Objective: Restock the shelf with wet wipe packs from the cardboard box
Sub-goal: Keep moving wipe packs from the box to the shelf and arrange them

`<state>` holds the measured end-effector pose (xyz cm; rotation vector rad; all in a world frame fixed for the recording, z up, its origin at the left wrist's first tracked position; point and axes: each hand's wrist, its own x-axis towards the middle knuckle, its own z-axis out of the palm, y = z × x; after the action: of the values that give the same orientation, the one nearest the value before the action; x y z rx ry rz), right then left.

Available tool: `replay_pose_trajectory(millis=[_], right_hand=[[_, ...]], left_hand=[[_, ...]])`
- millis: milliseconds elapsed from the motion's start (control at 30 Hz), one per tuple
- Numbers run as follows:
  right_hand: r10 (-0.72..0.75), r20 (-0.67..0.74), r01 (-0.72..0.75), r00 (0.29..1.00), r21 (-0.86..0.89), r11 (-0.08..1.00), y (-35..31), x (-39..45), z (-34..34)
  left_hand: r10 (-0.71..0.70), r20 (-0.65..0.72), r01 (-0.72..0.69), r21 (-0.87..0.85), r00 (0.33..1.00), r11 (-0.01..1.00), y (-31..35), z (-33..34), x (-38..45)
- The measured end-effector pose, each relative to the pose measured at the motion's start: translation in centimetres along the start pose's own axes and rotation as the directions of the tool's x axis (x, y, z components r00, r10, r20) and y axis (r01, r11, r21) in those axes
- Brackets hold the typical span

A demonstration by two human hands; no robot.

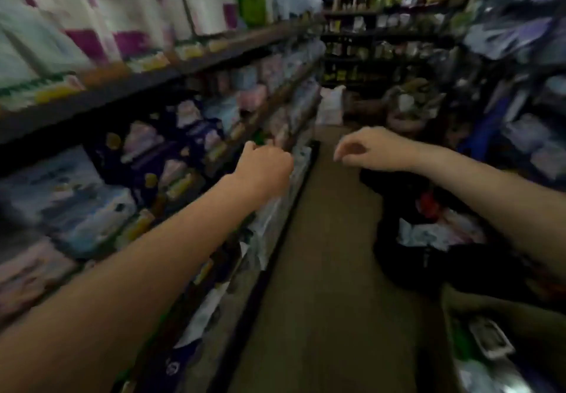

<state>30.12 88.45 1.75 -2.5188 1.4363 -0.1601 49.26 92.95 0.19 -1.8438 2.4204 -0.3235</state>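
Dark shelf [92, 101] along the left of the aisle, packed tier on tier with blurred packs [171, 160], pale blue, pink and navy; big white-and-purple rolls [128, 10] on top. Brown floor [321, 270] down the middle, more racks at the far end and on the right, all smeared by motion. Box [490, 316] low at the right corner, brown wall just showing, with what looks like a pack or two inside, too blurred to be sure. Black bags [413, 239] heaped on the floor ahead of it. Left hand [263, 166] out at the front edge of a middle tier, fingers curled in, seen from the back; whether anything is pinched there, impossible to tell. Right hand [364, 150] over the aisle, fingers loosely bent and apart, holding nothing. Judging by the full tiers, well along with the restock; judging by the box, some packs probably left to fetch.
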Motion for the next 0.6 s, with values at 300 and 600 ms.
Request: replay_pose_trajectory(millis=[300,600], right_hand=[[0.584,0.285,-0.636,0.760,0.143,0.759,23.1,-23.0,15.4],[0.687,0.496,-0.841,0.531,0.206,0.501,35.5,-32.7,31.8]], left_hand=[[0.466,0.179,-0.465,-0.049,0.867,0.884,25.9,11.1,4.4],[0.512,0.483,-0.423,-0.289,0.710,0.859,42.8,24.5,6.7]])
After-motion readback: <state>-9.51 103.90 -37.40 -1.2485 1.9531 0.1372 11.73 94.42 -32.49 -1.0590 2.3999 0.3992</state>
